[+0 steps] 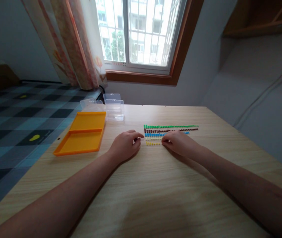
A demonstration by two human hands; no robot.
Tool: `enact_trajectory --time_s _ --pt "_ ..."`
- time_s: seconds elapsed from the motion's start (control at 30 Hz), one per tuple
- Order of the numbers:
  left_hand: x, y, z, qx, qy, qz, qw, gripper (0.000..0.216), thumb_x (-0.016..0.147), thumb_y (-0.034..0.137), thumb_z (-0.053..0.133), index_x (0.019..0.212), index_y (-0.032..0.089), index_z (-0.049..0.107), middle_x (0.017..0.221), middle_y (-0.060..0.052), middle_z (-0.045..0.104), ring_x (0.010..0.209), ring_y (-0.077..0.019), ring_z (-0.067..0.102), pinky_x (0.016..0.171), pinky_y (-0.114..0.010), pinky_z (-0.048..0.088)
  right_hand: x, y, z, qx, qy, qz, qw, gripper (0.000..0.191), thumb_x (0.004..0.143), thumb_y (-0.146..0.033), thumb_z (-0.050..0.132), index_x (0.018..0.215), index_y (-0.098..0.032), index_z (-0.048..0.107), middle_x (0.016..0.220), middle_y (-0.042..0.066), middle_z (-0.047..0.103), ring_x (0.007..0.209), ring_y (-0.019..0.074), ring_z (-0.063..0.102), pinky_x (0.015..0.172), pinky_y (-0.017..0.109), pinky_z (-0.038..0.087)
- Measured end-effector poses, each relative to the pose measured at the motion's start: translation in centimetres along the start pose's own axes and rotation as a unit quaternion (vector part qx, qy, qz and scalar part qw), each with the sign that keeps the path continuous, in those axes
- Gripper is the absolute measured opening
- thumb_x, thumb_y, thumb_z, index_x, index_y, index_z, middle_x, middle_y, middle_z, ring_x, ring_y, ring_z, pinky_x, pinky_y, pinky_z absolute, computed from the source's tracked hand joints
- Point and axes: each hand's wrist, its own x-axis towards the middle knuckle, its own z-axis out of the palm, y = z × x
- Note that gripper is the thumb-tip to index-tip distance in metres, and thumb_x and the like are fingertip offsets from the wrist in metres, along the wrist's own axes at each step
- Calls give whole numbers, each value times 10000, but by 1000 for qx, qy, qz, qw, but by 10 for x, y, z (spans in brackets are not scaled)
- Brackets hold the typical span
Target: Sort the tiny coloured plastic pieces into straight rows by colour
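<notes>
Small pieces lie on the table in rows sorted by colour: a green row [170, 126] farthest away, then a brown row [153, 131], a blue row [153, 135], a pale cream row [153, 138] and a short yellow row [153, 143] nearest me. My left hand [124, 145] rests at the left ends of the rows, fingers bent, with a gap between thumb and forefinger and nothing seen in it. My right hand [180, 142] is pinched at the right end of the yellow row; whatever is between its fingertips is too small to make out. It covers parts of the nearer rows.
An opened orange case [87, 142] lies on the left of the wooden table [141, 195]. Behind it, clear plastic boxes [114, 110] stand near the far edge. A bed with a checked cover [31, 115] adjoins on the left; a window is ahead.
</notes>
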Motion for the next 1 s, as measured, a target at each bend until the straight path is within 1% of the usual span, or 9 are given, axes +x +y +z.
enact_trajectory --time_s 0.2,0.37,0.47,0.57,0.67,0.73,0.83,0.9,1.0 --pt "0 2 -2 -9 -7 6 1000 279 868 174 553 1024 208 782 837 -29 688 637 -138 573 656 -273 445 0 2 4 20 19 1 1000 150 871 -148 624 836 -182 766 841 18 713 753 119 604 702 206 386" --pt "0 0 -1 -9 -6 2 1000 284 860 168 557 1026 211 784 839 -26 689 642 -140 574 657 -279 435 -3 1 2 46 31 10 998 131 845 -117 637 822 -176 751 830 6 712 718 99 599 672 190 378" --pt "1 -2 0 -15 5 -2 1000 284 858 165 552 1013 207 785 836 -27 692 652 -142 579 661 -277 437 -3 0 -2 51 32 22 998 134 874 -157 629 838 -166 757 807 19 711 692 99 596 645 193 369" --pt "2 -4 0 -19 19 -14 1000 280 857 172 544 998 194 786 825 -33 692 648 -143 578 657 -278 438 -4 0 -6 55 24 33 998 183 921 -230 608 860 -154 763 775 30 703 665 100 586 631 200 363" --pt "2 -5 -1 -16 24 -18 999 280 856 177 535 987 188 783 827 -37 694 643 -143 579 653 -277 442 -8 -2 -17 38 7 14 999 218 936 -247 591 827 -148 752 751 33 692 639 96 563 604 207 335" --pt "1 -5 -1 -12 26 -21 999 281 856 174 525 980 183 778 837 -42 696 654 -146 588 657 -276 449 -14 -8 -35 16 23 -17 999 233 944 -249 578 812 -150 743 744 33 686 636 95 554 601 213 326" --pt "-1 -6 -1 5 26 -28 999 273 860 175 514 971 175 764 874 -55 698 693 -159 609 671 -276 460 -35 -24 -79 0 94 -74 993 273 976 -286 542 833 -158 736 723 27 667 626 91 546 617 222 350" --pt "-3 -6 -1 31 23 -32 999 256 877 194 514 966 188 754 887 -53 694 713 -162 615 696 -280 461 -61 -36 -116 12 163 -117 980 289 992 -317 529 843 -166 725 717 24 659 622 86 551 613 220 376" --pt "-3 -3 -3 89 -5 -27 996 295 960 298 477 847 188 725 848 -53 668 700 -162 604 668 -282 429 -121 -46 -165 7 265 -135 955 227 988 -317 552 868 -219 718 676 0 638 562 64 532 557 207 386"
